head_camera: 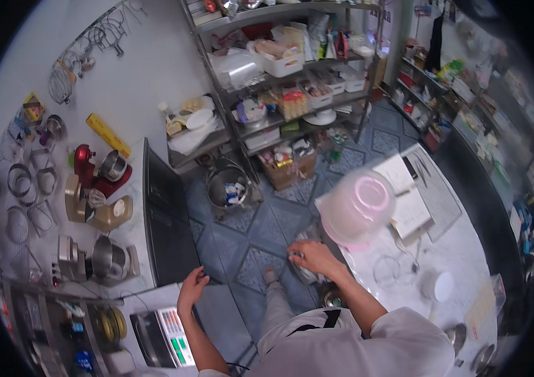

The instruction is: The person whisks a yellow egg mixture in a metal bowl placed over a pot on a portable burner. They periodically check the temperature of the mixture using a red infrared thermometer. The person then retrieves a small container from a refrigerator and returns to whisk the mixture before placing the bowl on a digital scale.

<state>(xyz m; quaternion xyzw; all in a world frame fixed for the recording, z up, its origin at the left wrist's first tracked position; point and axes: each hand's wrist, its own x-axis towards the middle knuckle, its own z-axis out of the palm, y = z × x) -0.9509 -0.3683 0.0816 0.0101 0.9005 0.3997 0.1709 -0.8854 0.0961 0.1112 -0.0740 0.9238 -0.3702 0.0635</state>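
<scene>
My left hand (pixel 193 290) hangs in the air above the near left counter, just past the countertop digital scale (pixel 161 337), with its fingers loosely curled and apart and nothing in them. My right hand (pixel 313 257) is over the floor beside the marble-look table, palm down with bent fingers; whether it holds anything small cannot be made out. Upside down on the table's far left corner sits a translucent plastic bowl with a pink base ring (pixel 359 207). An open notebook (pixel 406 207) lies right of it, next to a wire cooling rack (pixel 441 212).
Stand mixers, one red (pixel 102 169), line the left counter. A metal bucket (pixel 227 188) and a cardboard box (pixel 290 167) stand on the tiled floor before the metal shelving (pixel 295 80). A glass bowl (pixel 386 271) and a white round container (pixel 438 286) are on the right table.
</scene>
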